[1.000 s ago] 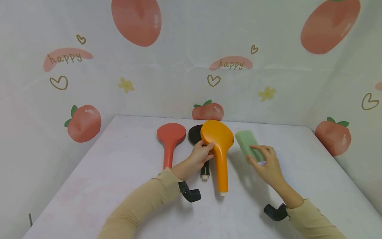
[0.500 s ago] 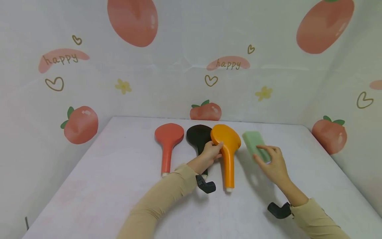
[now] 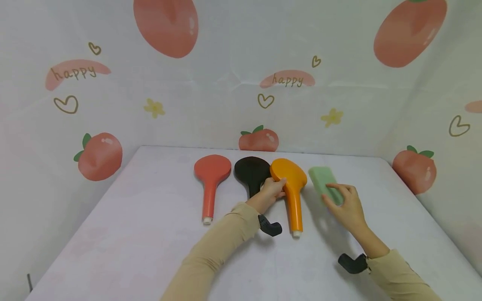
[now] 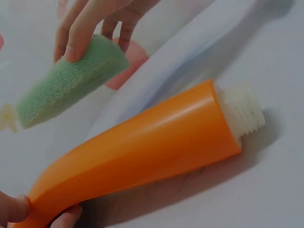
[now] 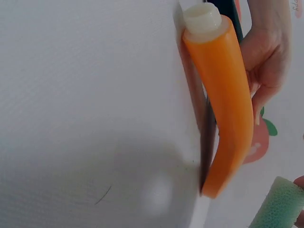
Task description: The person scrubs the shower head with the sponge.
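My left hand [image 3: 268, 194] grips the neck of an orange shower head [image 3: 296, 209], whose round head points away from me. The left wrist view shows its orange handle [image 4: 147, 145] low over the white surface, ending in a pale threaded connector [image 4: 244, 111]. To its right, my right hand [image 3: 349, 211] pinches a pale green sponge [image 3: 321, 176] between thumb and fingers, held above the table. A black shower head [image 3: 250, 168] lies just left of the orange one, its handle partly hidden behind my left hand. Further left lies a red shower head [image 3: 212, 169].
The white tabletop [image 3: 124, 234] reaches back to a white cloth backdrop [image 3: 218, 100] printed with fruit, hearts and flowers. A dark wrist camera mount [image 3: 270, 226] hangs under the left sleeve, and another mount [image 3: 352, 264] under the right.
My left hand has carried the orange shower head rightward, away from the black one, which shows more now. The red handle's end has come into sight. The sponge has shifted slightly right in view.
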`<state>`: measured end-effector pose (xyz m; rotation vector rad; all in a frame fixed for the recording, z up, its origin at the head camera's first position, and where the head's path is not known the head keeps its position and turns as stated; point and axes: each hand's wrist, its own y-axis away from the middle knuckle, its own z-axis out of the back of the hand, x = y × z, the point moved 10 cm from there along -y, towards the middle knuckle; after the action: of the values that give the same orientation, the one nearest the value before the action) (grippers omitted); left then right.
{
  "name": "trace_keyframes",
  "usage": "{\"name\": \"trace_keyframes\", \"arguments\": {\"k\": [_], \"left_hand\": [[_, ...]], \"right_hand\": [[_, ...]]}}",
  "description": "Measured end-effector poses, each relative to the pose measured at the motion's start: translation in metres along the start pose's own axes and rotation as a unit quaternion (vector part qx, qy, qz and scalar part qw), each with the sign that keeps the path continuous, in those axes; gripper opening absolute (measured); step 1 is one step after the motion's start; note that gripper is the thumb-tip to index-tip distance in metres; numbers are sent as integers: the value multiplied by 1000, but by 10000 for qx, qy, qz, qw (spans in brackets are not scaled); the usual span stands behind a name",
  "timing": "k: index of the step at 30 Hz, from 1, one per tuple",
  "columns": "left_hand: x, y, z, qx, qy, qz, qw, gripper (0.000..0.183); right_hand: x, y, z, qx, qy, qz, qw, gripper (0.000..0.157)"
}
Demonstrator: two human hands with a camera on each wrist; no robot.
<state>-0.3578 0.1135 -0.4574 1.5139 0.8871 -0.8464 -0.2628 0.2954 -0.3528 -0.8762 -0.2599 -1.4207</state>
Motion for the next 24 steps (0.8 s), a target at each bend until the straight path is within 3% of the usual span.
{"name": "trace_keyframes", "arguments": {"k": [7,11,15,24], "left_hand": [[1,-7,-14,34,216,-6,9998,46],[-7,-12,-15,-108,-684,-285,9972,44],[-17,-16,-11,-319,-1775,-522,9822,37],[-30,-10,-6,-603,-2590,-998,9588,37]], "right_hand": [[-5,-1,-1,64,92,-130,9999,34],[-7,-2,0,98,151,-209,9996,35],[-8,-3,0,133,184,-260,9994,35],[-8,-3,2,73,249,-239,9994,34]]}}
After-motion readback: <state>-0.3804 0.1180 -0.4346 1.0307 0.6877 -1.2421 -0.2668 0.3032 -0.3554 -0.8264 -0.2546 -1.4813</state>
